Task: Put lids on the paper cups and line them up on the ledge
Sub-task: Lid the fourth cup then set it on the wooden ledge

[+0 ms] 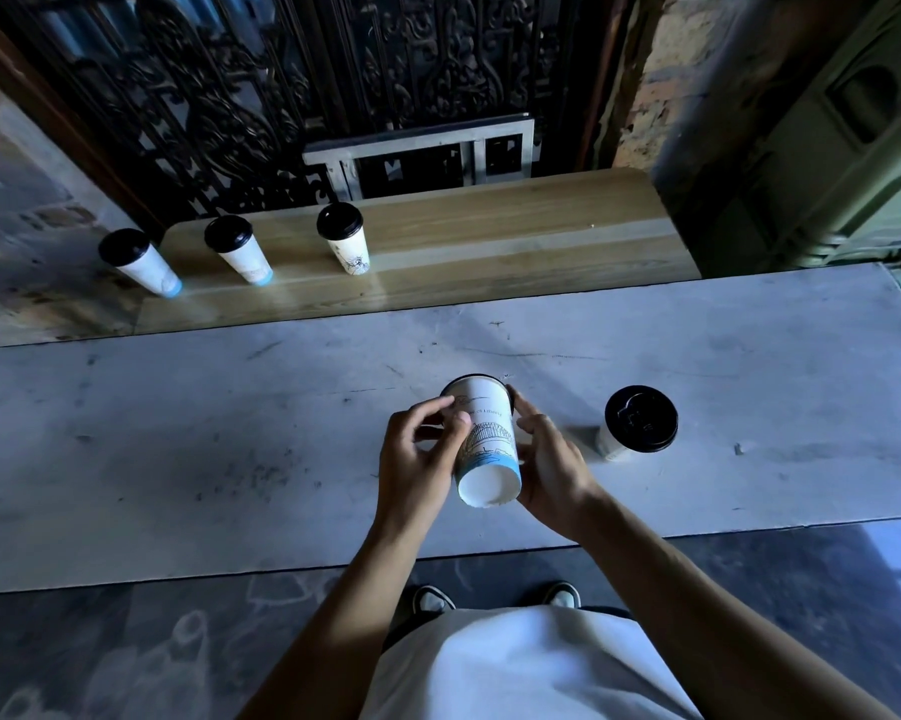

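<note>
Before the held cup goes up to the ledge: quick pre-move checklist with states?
1. Grip: left hand and right hand both on the held cup: ok.
2. Lid seated: far end of the cup shows a dark rim only: cannot tell.
3. Cup upright: tilted, base toward camera: not ok.
4. Room on the wooden ledge, right of the third lidded cup: ok.
5. Lidded cup on the table clear of the hands: ok.

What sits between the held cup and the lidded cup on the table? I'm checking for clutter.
Nothing: in the head view, only the right hand gripping the held cup and bare table separate it from the lidded cup.
</note>
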Tool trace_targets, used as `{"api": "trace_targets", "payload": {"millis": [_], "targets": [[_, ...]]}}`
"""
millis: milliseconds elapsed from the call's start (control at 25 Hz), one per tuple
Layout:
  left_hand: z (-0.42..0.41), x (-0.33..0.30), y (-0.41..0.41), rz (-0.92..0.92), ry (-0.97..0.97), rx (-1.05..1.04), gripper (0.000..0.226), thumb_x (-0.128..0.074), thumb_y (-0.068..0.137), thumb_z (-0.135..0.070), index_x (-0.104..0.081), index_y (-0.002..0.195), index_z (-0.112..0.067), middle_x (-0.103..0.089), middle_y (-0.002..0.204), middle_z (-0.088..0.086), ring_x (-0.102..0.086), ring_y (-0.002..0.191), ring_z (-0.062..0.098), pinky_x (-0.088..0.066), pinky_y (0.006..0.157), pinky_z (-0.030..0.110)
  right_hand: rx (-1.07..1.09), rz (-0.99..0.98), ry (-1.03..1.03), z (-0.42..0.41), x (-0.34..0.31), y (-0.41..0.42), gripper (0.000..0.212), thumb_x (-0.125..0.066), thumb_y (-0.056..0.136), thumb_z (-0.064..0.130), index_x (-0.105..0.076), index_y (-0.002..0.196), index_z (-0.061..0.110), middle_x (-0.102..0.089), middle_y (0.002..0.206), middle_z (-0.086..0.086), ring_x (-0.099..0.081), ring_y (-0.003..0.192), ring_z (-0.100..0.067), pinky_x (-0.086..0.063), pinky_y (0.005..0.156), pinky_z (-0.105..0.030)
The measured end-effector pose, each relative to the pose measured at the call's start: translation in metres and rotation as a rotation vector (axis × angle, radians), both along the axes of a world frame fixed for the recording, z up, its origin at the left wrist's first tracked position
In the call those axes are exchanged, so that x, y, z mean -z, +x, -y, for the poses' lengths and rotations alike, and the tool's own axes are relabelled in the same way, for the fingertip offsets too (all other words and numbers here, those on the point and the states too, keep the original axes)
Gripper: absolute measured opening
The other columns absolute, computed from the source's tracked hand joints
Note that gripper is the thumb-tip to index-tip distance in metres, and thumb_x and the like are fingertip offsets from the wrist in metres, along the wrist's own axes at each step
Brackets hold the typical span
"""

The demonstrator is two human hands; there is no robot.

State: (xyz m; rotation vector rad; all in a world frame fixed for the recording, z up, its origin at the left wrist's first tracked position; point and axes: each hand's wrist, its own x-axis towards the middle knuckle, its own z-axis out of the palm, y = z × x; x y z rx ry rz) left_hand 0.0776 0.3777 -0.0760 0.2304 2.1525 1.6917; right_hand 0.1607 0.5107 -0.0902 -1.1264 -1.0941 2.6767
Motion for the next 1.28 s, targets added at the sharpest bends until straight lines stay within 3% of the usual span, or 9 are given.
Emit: {"api": "trace_targets", "payload": {"millis": [80,240,360,480,640,840,1040,1160,1280], "targets": [[0.001,0.001,0.0,0.007,0.007,0.008,0.022,-0.077,0.091,-0.032,-0.076,0.112,-0.027,-0.069,0.119,-0.001,-0.069,0.102,0.005,-0.055,0.081,0.02,-0.015,0.049,0.013,0.0,0.002,-0.001,0.055,-0.062,0.095,0.055,-0.072,0.115,0.005,-0.077,0.1,-0.023,-0.076,0.082,-0.032,-0.061,0.064,-0.038],[0.006,0.004,0.0,-0.023,-0.019,0.011,0.024,-0.071,0.089,-0.024,-0.074,0.111,-0.031,-0.069,0.119,0.001,-0.067,0.098,0.004,-0.054,0.082,0.019,-0.008,0.032,0.022,-0.004,0.01,0.0,0.047,-0.051,0.104,0.027,-0.044,0.15,0.029,-0.069,0.11,-0.019,-0.074,0.078,-0.027,-0.06,0.064,-0.036],[0.01,0.005,-0.001,-0.035,-0.038,0.046,0.038,-0.062,0.077,-0.023,-0.074,0.108,-0.042,-0.065,0.12,-0.002,-0.067,0.099,0.004,-0.059,0.081,0.031,-0.031,0.013,0.079,-0.009,0.012,0.005,0.06,-0.051,0.102,0.013,-0.032,0.155,0.034,-0.076,0.105,-0.006,-0.075,0.086,-0.033,-0.062,0.08,-0.044],[0.012,0.008,-0.002,-0.036,-0.038,0.053,0.04,-0.061,0.074,-0.018,-0.076,0.101,-0.044,-0.065,0.118,-0.002,-0.067,0.095,0.002,-0.063,0.08,0.042,-0.061,0.025,0.161,-0.011,0.011,0.006,0.062,-0.055,0.099,0.011,-0.033,0.155,0.027,-0.072,0.111,-0.008,-0.072,0.091,-0.036,-0.055,0.095,-0.048],[0.008,0.009,0.0,-0.021,-0.019,0.04,0.028,-0.063,0.08,-0.024,-0.074,0.103,-0.036,-0.071,0.115,-0.001,-0.069,0.094,0.005,-0.061,0.083,0.043,-0.065,0.005,0.159,-0.008,0.008,0.007,0.064,-0.064,0.095,0.01,-0.039,0.153,0.019,-0.065,0.126,-0.02,-0.07,0.091,-0.033,-0.058,0.087,-0.043],[0.006,0.01,0.002,0.021,-0.036,0.102,0.054,-0.076,0.069,-0.058,-0.067,0.114,-0.03,-0.071,0.12,0.005,-0.069,0.109,0.018,-0.06,0.088,0.038,-0.104,-0.078,0.187,-0.007,0.0,0.008,0.045,-0.073,0.089,0.029,-0.06,0.132,0.021,-0.076,0.103,-0.011,-0.075,0.083,-0.021,-0.059,0.07,-0.031],[0.008,0.009,-0.001,0.063,-0.006,0.054,0.054,-0.075,0.068,-0.06,-0.07,0.114,-0.032,-0.076,0.111,-0.003,-0.072,0.106,0.017,-0.062,0.09,0.041,-0.023,-0.034,0.071,-0.014,0.005,0.006,0.036,-0.055,0.096,0.037,-0.06,0.129,0.022,-0.071,0.076,-0.005,-0.068,0.068,-0.017,-0.057,0.066,-0.032],[0.009,0.009,-0.003,0.102,0.018,0.074,0.042,-0.075,0.068,-0.053,-0.07,0.106,-0.036,-0.077,0.096,-0.01,-0.073,0.096,0.015,-0.062,0.09,0.051,-0.063,-0.056,0.127,-0.016,0.008,0.007,0.041,-0.043,0.101,0.018,-0.059,0.135,0.033,-0.067,0.075,-0.002,-0.066,0.068,-0.015,-0.056,0.066,-0.032],[0.009,0.008,-0.003,0.109,0.043,0.104,0.039,-0.073,0.07,-0.049,-0.068,0.109,-0.043,-0.077,0.094,-0.011,-0.073,0.09,0.01,-0.063,0.088,0.051,-0.05,-0.055,0.076,-0.014,0.008,0.007,0.035,-0.046,0.104,0.024,-0.063,0.134,0.027,-0.066,0.088,-0.003,-0.064,0.075,-0.019,-0.056,0.068,-0.032]]}}
